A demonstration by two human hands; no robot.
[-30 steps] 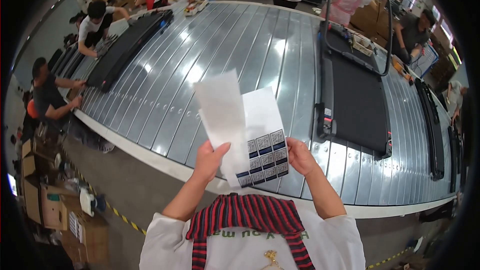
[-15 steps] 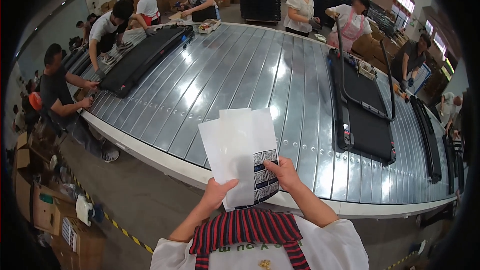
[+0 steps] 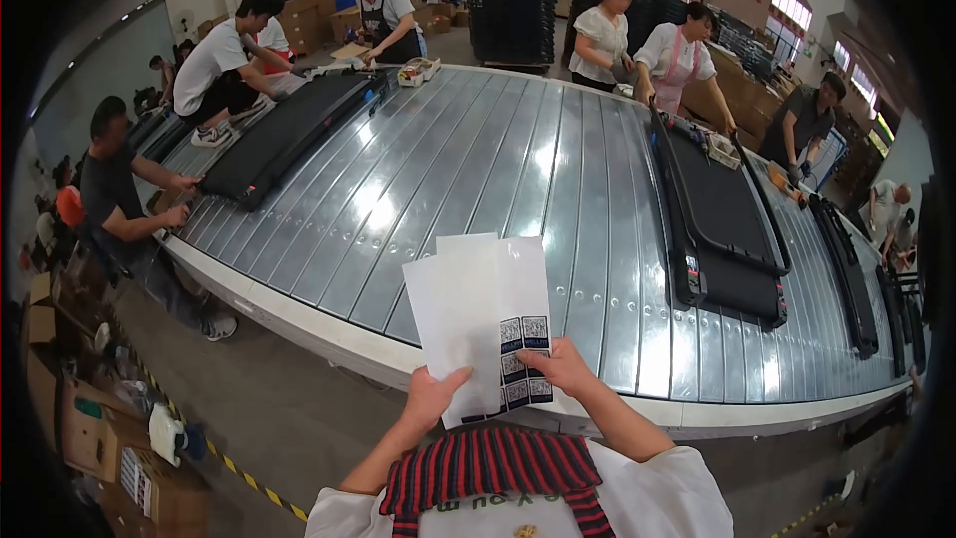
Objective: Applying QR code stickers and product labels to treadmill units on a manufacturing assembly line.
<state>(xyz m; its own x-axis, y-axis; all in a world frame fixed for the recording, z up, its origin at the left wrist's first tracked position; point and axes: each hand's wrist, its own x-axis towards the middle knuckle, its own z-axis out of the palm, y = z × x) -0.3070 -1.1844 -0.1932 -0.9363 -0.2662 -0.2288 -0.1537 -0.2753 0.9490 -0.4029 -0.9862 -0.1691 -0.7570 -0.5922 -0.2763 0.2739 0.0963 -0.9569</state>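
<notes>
I hold two white sheets in front of my chest. My left hand grips the bottom edge of the front blank white sheet. My right hand pinches the lower right of the sticker sheet behind it, where several small square code labels show. The two sheets overlap almost fully and stand upright above the near rim of the wide metal conveyor.
A black treadmill lies on the conveyor to my right, another treadmill at the far left. Several people work around the conveyor's edges. Cardboard boxes stand on the floor at lower left, beside a yellow-black floor stripe.
The two sheets, fanned apart a second ago, have been brought together into an overlapping stack. My view has shifted, with the conveyor now farther from my hands.
</notes>
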